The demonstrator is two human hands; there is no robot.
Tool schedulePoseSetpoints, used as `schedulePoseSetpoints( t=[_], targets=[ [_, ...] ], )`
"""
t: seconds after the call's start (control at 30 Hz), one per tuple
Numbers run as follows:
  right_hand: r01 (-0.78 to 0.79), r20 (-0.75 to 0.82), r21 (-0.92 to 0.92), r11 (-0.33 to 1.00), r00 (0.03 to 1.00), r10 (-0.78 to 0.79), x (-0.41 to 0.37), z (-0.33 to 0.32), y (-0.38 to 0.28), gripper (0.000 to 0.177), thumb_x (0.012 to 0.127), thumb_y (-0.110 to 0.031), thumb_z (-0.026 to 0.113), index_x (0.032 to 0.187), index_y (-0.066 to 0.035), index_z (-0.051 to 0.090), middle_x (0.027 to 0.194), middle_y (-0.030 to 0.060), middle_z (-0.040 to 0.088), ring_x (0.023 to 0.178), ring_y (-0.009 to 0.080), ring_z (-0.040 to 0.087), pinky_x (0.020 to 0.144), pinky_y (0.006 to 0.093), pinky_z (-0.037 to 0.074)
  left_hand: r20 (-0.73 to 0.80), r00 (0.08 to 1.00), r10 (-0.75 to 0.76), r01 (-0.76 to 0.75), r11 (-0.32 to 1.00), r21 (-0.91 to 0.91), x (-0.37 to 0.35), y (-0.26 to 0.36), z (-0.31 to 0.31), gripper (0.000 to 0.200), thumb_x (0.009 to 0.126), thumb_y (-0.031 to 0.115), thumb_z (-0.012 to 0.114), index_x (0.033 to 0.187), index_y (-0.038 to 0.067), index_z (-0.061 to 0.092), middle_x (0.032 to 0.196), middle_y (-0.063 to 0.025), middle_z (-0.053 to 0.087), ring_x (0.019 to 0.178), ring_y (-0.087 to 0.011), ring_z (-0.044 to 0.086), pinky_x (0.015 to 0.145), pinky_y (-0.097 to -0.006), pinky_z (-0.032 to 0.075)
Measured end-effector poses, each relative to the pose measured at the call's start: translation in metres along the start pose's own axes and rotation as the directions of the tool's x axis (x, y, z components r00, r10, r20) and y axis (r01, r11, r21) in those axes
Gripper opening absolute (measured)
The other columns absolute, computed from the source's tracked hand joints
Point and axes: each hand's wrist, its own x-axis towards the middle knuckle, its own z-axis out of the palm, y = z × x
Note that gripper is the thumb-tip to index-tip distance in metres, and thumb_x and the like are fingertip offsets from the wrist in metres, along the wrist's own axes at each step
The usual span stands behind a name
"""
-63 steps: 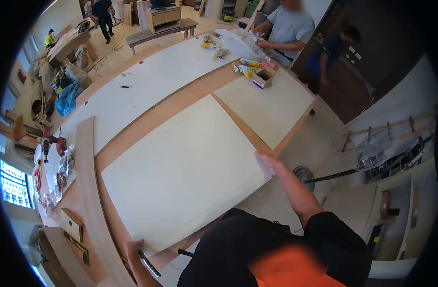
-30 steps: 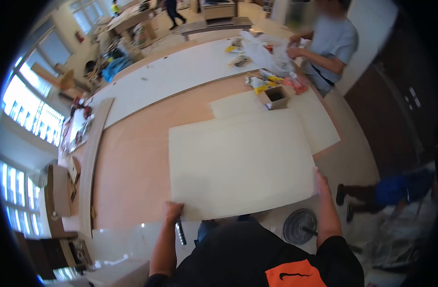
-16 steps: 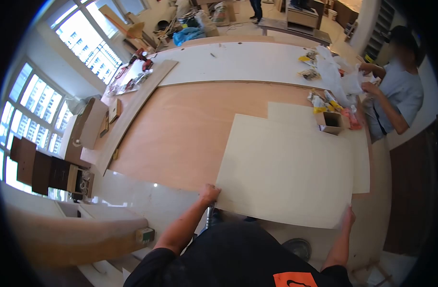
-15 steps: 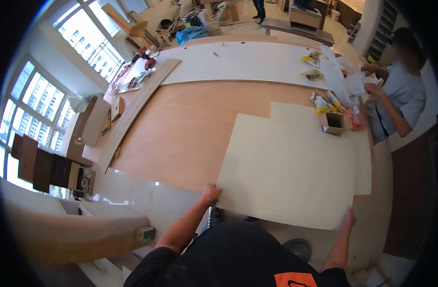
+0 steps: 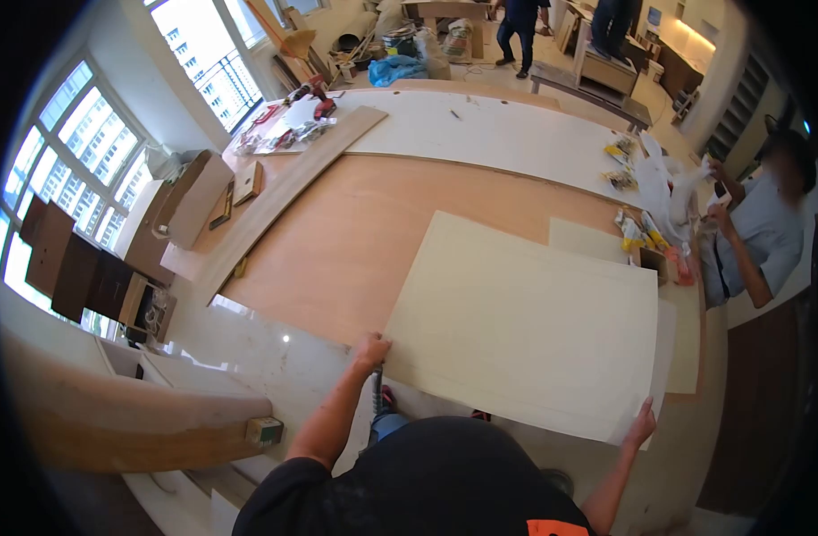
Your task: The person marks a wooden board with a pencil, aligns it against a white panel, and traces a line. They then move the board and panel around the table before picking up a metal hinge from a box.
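A large cream-coloured board (image 5: 525,313) stretches out in front of me over the worktable's near right part. My left hand (image 5: 370,349) is closed around its near left corner. At the near right corner, my right hand (image 5: 639,424) grips the edge with the thumb on top. Part of a second cream sheet (image 5: 686,357) shows beneath the board on the right. Behind the board's far right corner, a cardboard box (image 5: 656,261) is partly hidden.
Across the plywood-coloured tabletop (image 5: 337,223) lies a long wooden plank (image 5: 293,205). A white panel (image 5: 480,125) spans the back. Red power drills (image 5: 319,103) rest at the far left. On the right, a co-worker (image 5: 757,223) handles white plastic bags (image 5: 668,196). Another person (image 5: 519,36) stands beyond.
The board has turned slightly and now covers part of the cardboard box. Both hands have kept their grip. My view has shifted, and a person at the back shows more fully.
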Motion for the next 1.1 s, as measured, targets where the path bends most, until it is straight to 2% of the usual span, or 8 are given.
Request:
schedulePoseSetpoints(
  t=[0.13,0.27,0.33,0.4,0.47,0.7,0.93,1.1],
  targets=[
    [0.019,0.031,0.159,0.987,0.999,-0.024,-0.06,0.062,-0.08,0.061,0.104,-0.047,0.05,0.064,-0.001,0.045,0.059,0.0011,0.041,0.06,0.0142,0.037,0.056,0.0353,0.036,-0.047,0.997,-0.058,0.058,0.998,0.0,0.049,-0.063,-0.069,0.031,0.086,0.028,0.068,0.094,-0.002,0.071,0.07,-0.0145,0.069,0.058,-0.0239,0.067,0.055,-0.0387,0.053],
    [0.089,0.086,0.21,0.974,0.99,-0.109,-0.108,0.137,-0.138,0.06,0.101,-0.047,0.055,0.062,-0.003,0.042,0.061,-0.0013,0.04,0.061,0.0122,0.036,0.056,0.0332,0.035,-0.086,0.991,-0.104,0.096,0.992,-0.086,0.101,-0.129,-0.139,0.028,0.086,0.028,0.068,0.089,0.001,0.073,0.069,-0.0154,0.069,0.06,-0.0257,0.069,0.056,-0.0423,0.054],
    [0.069,0.12,0.2,0.977,0.988,-0.095,-0.132,0.175,-0.175,0.062,0.099,-0.049,0.058,0.06,-0.005,0.04,0.061,-0.0012,0.039,0.061,0.0126,0.036,0.056,0.0341,0.035,-0.053,0.992,0.114,-0.1,0.972,0.211,0.186,-0.214,-0.154,0.026,0.084,0.023,0.068,0.089,-0.002,0.07,0.068,-0.0158,0.064,0.06,-0.0244,0.065,0.054,-0.0417,0.051],
    [0.092,0.17,0.132,0.987,0.979,-0.114,-0.144,0.203,-0.203,0.064,0.097,-0.052,0.06,0.059,-0.006,0.038,0.062,-0.0001,0.04,0.062,0.0134,0.036,0.057,0.0355,0.035,-0.1,0.99,-0.1,0.103,0.995,0.019,0.16,-0.181,-0.197,0.027,0.078,0.025,0.069,0.086,0.0,0.074,0.078,-0.0203,0.071,0.074,-0.0321,0.072,0.065,-0.0439,0.055],
    [0.082,0.219,0.095,0.992,0.97,-0.102,-0.152,0.229,-0.234,0.065,0.095,-0.054,0.061,0.059,-0.005,0.038,0.062,0.0015,0.041,0.063,0.0145,0.037,0.058,0.0369,0.036,-0.16,0.979,-0.125,0.117,0.991,-0.061,0.173,-0.184,-0.219,0.03,0.077,0.024,0.066,0.088,-0.002,0.074,0.088,-0.0247,0.072,0.085,-0.0367,0.072,0.074,-0.0441,0.055],
    [0.067,0.266,-0.08,0.994,0.963,-0.044,-0.14,0.287,-0.278,0.073,0.094,-0.063,0.053,0.065,0.004,0.052,0.067,0.01,0.053,0.067,0.0206,0.046,0.066,0.0418,0.043,-0.183,0.983,0.003,0.007,0.998,0.058,0.223,-0.164,-0.264,0.035,0.078,0.024,0.061,0.095,-0.004,0.074,0.1,-0.0282,0.07,0.097,-0.0424,0.068,0.084,-0.0454,0.053],
    [-0.102,0.344,-0.127,0.987,0.928,0.141,-0.132,0.331,-0.27,0.075,0.096,-0.062,0.05,0.072,0.009,0.059,0.073,0.016,0.059,0.071,0.0257,0.054,0.071,0.043,0.047,-0.246,0.967,-0.061,0.095,0.987,0.13,0.263,-0.131,-0.28,0.034,0.078,0.021,0.059,0.099,-0.003,0.072,0.105,-0.0283,0.069,0.102,-0.0424,0.067,0.089,-0.0452,0.053],
    [0.078,0.294,-0.364,0.928,0.955,0.035,-0.16,0.356,-0.25,0.07,0.095,-0.058,0.052,0.078,0.01,0.061,0.08,0.0246,0.065,0.077,0.0362,0.061,0.077,0.0461,0.048,-0.331,0.937,-0.109,0.169,0.973,0.158,0.258,-0.107,-0.295,0.035,0.079,0.02,0.058,0.101,-0.003,0.07,0.107,-0.0282,0.068,0.103,-0.0425,0.066,0.09,-0.0464,0.052]
  ],
)
